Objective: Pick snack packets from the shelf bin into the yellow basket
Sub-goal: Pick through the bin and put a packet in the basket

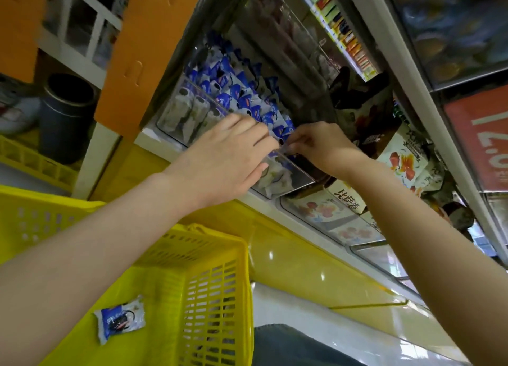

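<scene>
A clear shelf bin [297, 177] holds several blue and white snack packets [233, 91]. My left hand [228, 156] reaches over the bin's front rim, fingers spread onto the packets. My right hand [321, 145] is at the bin's right side, its fingertips pinched on the edge of a blue packet [286, 133] in the bin. Below, the yellow basket [214, 283] sits at the lower left with one blue and white packet [121, 320] lying on its floor.
Boxed snacks [401, 159] fill the bins to the right. An orange carton [154, 52] stands left of the bin, with a dark round can [68, 113] beyond it. A second yellow crate [35, 159] sits at the far left. The shelf front [316, 269] is glossy yellow.
</scene>
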`<act>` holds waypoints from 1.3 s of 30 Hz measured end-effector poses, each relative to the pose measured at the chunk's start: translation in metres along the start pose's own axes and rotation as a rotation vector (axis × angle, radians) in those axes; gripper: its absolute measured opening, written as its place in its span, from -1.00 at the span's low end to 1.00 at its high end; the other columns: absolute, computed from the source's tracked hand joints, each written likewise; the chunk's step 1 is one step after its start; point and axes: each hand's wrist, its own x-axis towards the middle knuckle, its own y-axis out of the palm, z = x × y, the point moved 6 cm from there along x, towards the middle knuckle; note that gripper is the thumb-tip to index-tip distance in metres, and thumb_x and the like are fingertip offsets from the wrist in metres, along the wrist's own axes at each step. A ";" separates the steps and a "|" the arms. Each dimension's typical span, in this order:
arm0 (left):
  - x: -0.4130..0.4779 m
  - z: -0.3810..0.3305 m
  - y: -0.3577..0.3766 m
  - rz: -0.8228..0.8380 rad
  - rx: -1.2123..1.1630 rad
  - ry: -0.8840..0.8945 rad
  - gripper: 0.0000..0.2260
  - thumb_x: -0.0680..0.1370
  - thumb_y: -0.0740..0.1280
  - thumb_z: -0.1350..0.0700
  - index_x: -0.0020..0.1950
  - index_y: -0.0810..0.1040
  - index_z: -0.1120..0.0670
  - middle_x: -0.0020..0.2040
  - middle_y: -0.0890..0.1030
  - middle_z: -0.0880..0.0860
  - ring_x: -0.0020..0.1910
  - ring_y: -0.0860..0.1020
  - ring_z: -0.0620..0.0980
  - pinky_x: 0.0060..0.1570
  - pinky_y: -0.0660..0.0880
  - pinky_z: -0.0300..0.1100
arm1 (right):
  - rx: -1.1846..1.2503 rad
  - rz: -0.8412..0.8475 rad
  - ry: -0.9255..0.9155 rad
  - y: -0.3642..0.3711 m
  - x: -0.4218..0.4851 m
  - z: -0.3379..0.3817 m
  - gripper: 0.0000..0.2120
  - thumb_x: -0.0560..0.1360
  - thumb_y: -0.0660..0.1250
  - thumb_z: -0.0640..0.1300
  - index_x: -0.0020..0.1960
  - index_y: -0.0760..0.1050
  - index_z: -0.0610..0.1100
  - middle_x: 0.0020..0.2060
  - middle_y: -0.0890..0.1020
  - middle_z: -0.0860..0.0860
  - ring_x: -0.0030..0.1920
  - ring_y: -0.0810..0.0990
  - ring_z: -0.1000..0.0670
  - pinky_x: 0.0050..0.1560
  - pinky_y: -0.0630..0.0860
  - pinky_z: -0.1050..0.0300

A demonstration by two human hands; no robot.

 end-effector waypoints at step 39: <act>0.000 -0.004 0.001 0.000 0.049 0.009 -0.68 0.56 0.14 -0.02 0.26 0.42 0.08 0.15 0.52 0.06 0.16 0.44 0.06 0.28 0.29 -0.02 | -0.404 -0.046 0.016 0.007 0.003 -0.004 -0.85 0.57 0.17 -0.17 0.06 0.50 -0.10 0.03 0.54 -0.11 -0.05 0.53 -0.10 -0.11 0.44 0.08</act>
